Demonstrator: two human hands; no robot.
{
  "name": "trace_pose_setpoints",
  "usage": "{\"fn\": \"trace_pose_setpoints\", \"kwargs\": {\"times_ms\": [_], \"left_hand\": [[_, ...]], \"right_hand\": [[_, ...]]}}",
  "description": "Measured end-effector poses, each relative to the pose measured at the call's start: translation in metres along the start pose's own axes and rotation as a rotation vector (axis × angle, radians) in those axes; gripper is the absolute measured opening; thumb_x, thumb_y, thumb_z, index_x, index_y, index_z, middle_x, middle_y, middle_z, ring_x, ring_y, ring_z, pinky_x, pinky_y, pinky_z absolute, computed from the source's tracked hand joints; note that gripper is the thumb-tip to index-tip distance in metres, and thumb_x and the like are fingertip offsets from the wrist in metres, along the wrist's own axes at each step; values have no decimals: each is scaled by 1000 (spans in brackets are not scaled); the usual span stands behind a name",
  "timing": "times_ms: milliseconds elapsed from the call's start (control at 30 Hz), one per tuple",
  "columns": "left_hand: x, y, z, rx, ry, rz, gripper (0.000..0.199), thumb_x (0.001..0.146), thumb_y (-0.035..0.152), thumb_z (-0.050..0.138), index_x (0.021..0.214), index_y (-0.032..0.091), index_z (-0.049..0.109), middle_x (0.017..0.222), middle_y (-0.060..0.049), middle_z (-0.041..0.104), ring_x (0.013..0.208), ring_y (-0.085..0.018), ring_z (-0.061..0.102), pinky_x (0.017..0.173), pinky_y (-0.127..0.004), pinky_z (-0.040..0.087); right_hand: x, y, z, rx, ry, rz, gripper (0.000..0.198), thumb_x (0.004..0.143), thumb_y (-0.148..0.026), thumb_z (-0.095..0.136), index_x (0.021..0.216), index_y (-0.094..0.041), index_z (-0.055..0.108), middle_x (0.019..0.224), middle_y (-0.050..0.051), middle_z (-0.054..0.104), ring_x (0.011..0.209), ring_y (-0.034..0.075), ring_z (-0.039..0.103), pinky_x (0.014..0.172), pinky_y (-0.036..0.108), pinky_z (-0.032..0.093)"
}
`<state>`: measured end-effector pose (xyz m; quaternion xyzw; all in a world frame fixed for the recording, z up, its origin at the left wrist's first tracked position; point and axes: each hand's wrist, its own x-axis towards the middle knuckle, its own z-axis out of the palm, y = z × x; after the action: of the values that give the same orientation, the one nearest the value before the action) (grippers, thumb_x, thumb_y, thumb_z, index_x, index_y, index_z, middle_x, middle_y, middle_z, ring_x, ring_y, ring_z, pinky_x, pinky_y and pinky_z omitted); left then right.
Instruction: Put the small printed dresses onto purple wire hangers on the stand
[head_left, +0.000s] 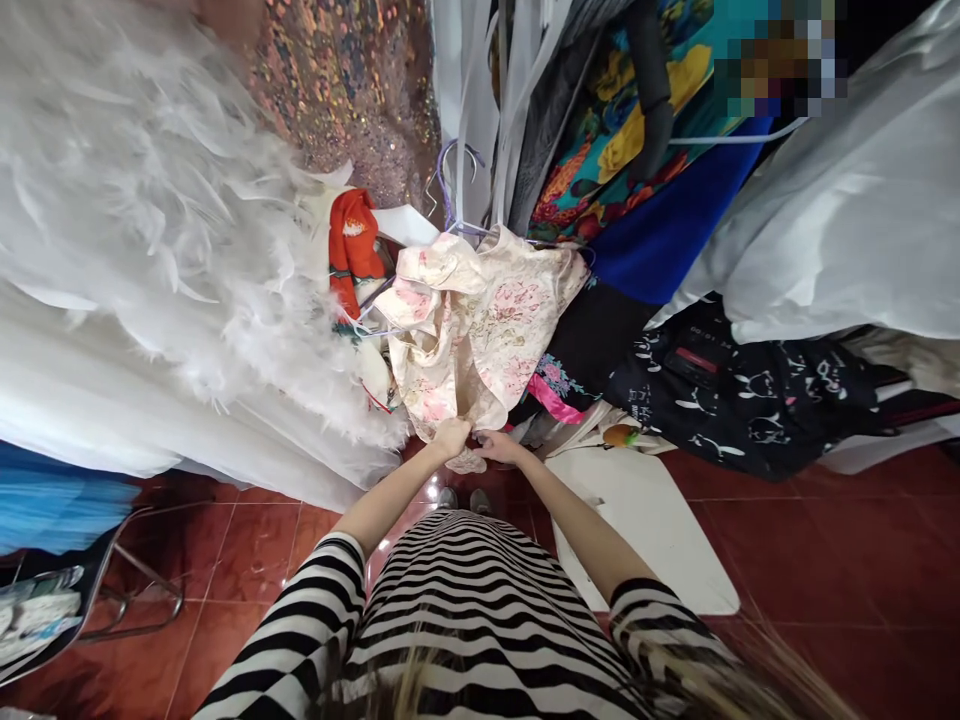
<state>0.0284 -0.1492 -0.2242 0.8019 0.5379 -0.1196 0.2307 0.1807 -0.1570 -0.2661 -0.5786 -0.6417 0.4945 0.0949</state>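
A cream jacket with pink flowers [517,300] hangs in front of me on a purple and white hanger [448,185]. Its front is parted, and its lower edge reaches down to my hands. My left hand [452,437] is closed on that lower front edge, with the cloth bunched at the fingers. Close beside it, my right hand [499,447] has its fingertips at the same hem. Those fingers look drawn together on the cloth, though their tips are small and dark. A scalloped bit of the hem [466,462] shows below and between the two hands.
A white feathered dress [247,240] fills the left side. A red cloth [352,245] and a sequined dress [352,90] hang behind. To the right are a blue cloth [667,230] and a black rabbit-print bag [750,390]. A white board [637,520] lies on the red tiles [810,540].
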Motion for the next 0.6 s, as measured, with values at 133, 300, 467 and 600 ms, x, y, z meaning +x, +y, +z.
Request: {"fn": "trace_pose_setpoints", "kwargs": {"times_ms": [133,300,467,600], "left_hand": [[-1,7,-3,-45,10,-7,31,87,9,57,115,15,67,109,-13,74,103,-24,71,93,-33,56],[-4,5,-9,-78,16,-2,29,89,7,51,110,16,70,108,-11,75,104,-24,71,91,-31,55],[-2,0,-8,-95,15,40,28,89,5,51,101,19,72,105,-7,75,99,-20,70,89,-29,55],[1,-3,-8,-89,5,78,25,89,6,53,96,18,73,99,-6,75,92,-18,69,85,-28,55]], "right_hand": [[9,-7,19,54,83,-75,18,65,-7,65,75,-22,67,74,1,74,73,19,69,70,28,54],[18,-7,24,94,126,-88,12,64,-10,63,63,-22,60,59,-2,66,64,19,64,63,26,50],[18,-9,22,106,153,-81,14,63,-10,65,58,-21,58,58,-2,66,64,18,64,62,26,48],[16,-14,20,100,154,-82,13,62,-11,67,57,-21,60,58,-1,68,61,17,64,59,26,47]]}}
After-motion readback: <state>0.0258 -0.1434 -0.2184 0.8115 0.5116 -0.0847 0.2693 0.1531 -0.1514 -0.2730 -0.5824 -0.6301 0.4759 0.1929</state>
